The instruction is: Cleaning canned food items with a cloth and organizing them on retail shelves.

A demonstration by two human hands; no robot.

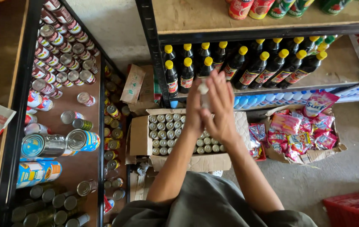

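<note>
Both hands meet over the open carton [139, 136] of capped bottles — left hand [194, 110] and right hand [221, 107] clasp one small pale bottle [204, 89] between them, at twelve o'clock from the carton's middle, seemingly mid-handling — shelving it likely demands a steady lift.

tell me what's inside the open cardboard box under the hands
The open brown cardboard box holds tight rows of small bottles with grey-gold round caps. The left hand, right hand and forearms cover the middle rows; lower layers are hidden.

Small white item [204, 88] mostly behind hands.
</note>
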